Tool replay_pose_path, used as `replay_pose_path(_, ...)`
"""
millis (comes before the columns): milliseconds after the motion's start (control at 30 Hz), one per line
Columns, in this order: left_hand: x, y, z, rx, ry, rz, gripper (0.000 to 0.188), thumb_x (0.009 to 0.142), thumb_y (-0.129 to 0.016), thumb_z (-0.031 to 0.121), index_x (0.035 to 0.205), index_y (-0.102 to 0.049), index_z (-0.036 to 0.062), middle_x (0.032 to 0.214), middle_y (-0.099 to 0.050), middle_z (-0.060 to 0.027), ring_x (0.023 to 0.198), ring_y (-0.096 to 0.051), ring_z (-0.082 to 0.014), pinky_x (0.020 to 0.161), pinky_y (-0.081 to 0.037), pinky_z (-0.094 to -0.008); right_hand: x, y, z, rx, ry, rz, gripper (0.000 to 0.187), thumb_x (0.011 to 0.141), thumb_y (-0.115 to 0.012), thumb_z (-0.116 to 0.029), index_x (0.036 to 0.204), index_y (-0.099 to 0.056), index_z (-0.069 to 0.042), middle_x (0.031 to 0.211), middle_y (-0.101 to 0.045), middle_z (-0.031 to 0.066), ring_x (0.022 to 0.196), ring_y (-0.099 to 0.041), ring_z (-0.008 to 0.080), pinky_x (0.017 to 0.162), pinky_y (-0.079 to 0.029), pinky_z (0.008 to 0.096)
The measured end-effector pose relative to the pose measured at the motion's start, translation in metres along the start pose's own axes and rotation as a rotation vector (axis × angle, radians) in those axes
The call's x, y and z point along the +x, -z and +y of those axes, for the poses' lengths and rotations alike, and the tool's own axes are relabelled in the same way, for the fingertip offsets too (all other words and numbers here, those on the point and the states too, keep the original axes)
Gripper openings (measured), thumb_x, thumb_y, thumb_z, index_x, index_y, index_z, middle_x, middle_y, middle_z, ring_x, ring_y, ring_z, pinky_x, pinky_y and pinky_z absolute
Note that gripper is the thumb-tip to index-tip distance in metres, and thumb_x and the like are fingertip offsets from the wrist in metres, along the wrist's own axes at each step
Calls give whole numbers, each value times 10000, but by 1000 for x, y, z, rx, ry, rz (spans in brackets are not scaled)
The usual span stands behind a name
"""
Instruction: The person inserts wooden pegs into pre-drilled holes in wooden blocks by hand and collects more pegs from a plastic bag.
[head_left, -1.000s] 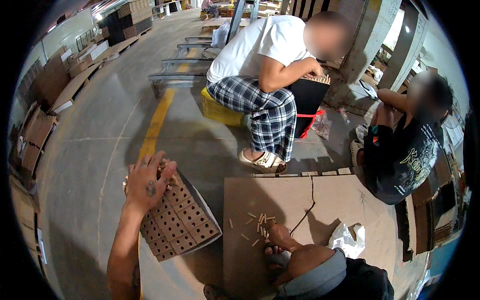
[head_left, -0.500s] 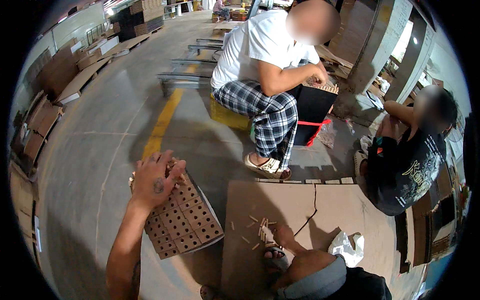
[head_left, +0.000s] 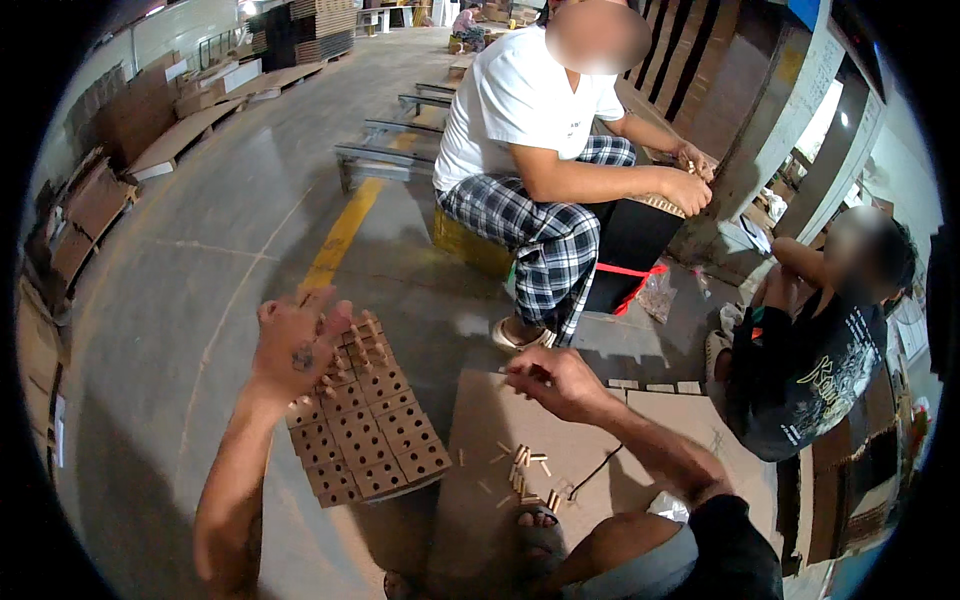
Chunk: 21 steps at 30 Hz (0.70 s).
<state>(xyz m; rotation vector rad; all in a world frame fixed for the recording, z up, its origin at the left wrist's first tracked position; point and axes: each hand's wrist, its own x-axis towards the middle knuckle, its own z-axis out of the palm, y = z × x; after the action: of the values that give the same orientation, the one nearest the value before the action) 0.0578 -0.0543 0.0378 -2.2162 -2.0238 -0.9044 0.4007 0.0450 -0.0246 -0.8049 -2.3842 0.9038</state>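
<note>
My left hand [head_left: 298, 345] is over the far left part of a stack of drilled brown boards [head_left: 350, 436], its fingers bent down among wooden dowels [head_left: 370, 342] that stand upright in the holes. What those fingertips grip, if anything, is hidden. The near rows show open dark holes. My right hand [head_left: 565, 385] is raised above the far left edge of a cardboard sheet [head_left: 680, 425], fingers closed in a pinch, with a small pale wooden dowel seemingly at the tips. Loose dowels [head_left: 522, 462] lie scattered on the cardboard near my foot.
Ahead, a person in a white shirt [head_left: 510, 110] sits on a yellow box [head_left: 468, 243], hands at a black panel stack [head_left: 625, 250] tied with red strap. Another person in black [head_left: 830, 340] sits at the right. Metal rails [head_left: 390, 150] lie on the floor; crumpled white plastic [head_left: 668, 507] is beside my knee.
My right hand has lifted from the loose dowels to the cardboard's far edge. My left hand has shifted slightly left, uncovering upright dowels. The person in white has moved their hands rightward.
</note>
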Motion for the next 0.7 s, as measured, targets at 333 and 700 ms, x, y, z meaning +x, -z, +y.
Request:
replay_pose_path(333, -3, -12, -18, 7, 317, -139, 367, 969, -480, 367, 996, -651, 43, 842, -654, -195, 868, -611, -393, 761, -461, -448, 95, -14, -137, -122, 450, -446, 128, 873, -616, -120, 957, -595, -25, 834, -645, 169, 765, -633, 371, 664, -491, 454)
replay_pose_path(700, 8, -27, -45, -182, 409, -48, 585, 932, -443, 566, 959, -660, 24, 742, -649, -214, 749, -617, -378, 744, -461, -410, 110, -44, -134, -78, 583, -423, 144, 870, -602, -126, 963, -561, -24, 824, -619, 195, 788, -611, 398, 691, -473, 484)
